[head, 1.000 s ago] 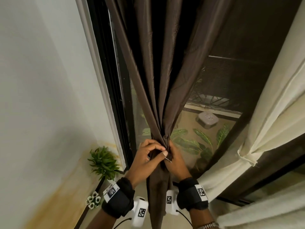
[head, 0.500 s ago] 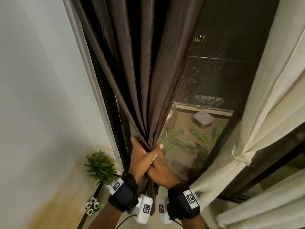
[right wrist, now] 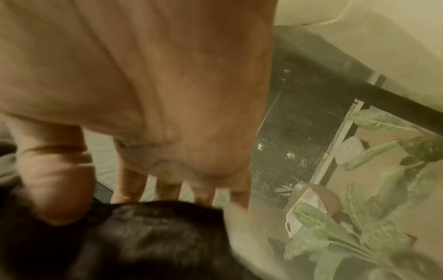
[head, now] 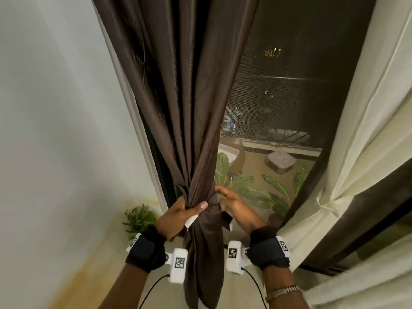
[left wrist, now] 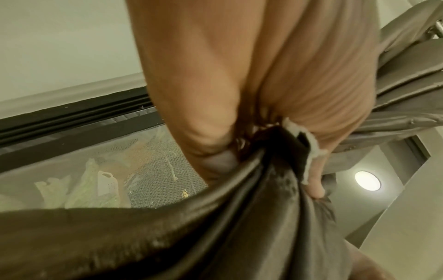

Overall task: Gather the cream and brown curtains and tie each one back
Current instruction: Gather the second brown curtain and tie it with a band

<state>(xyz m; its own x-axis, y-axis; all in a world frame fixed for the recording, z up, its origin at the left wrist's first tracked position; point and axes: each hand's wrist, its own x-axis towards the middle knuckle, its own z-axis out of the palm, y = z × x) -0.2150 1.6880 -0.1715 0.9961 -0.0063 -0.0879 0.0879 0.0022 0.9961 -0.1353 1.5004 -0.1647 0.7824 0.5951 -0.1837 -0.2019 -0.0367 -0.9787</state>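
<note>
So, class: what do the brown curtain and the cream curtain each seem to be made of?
Brown curtain: looks like a thin, smooth synthetic or satin weave; its folds carry a soft sheen. Cream curtain: looks like a heavier matte woven cloth, perhaps cotton; no shine, a stitched hem shows. Neither fibre is certain.

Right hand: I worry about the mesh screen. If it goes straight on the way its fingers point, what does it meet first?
Probably the gathered dark brown curtain: the right hand angles up-left beside it. Depth is unclear, though.
</note>
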